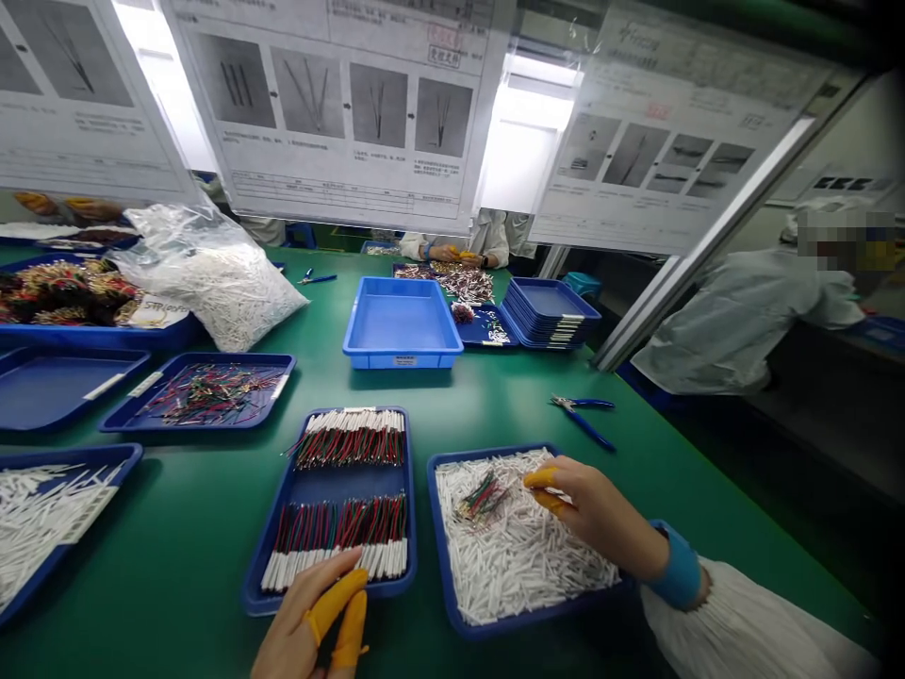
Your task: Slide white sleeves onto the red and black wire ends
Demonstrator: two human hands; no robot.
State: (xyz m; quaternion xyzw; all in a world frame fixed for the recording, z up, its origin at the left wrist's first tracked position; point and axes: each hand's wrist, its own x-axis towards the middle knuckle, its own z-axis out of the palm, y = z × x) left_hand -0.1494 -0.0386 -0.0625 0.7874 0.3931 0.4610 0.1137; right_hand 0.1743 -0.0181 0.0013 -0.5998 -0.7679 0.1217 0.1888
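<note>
My left hand [311, 618], with yellow finger cots, lies at the near edge of a blue tray [339, 483]. Its fingers are stretched out, and the index fingertip reaches the white-sleeved ends of the near row of wires [339, 538]. A second row of red, green and black wires [353, 438] lies at the tray's far end. Over the right tray of short white tubes [523, 556] my right hand [580, 505] is closed, its yellow-capped fingers together; what they hold, if anything, I cannot make out. A small bunch of coloured wires [482, 498] rests on the tubes beside it.
Blue-handled cutters [585, 415] lie right of the tubes. Farther back are an empty blue bin [403, 321], stacked trays [551, 311] and a bag of white tubes [226, 283]. More trays line the left. Instruction sheets [339, 113] hang above; co-workers sit beyond and at right.
</note>
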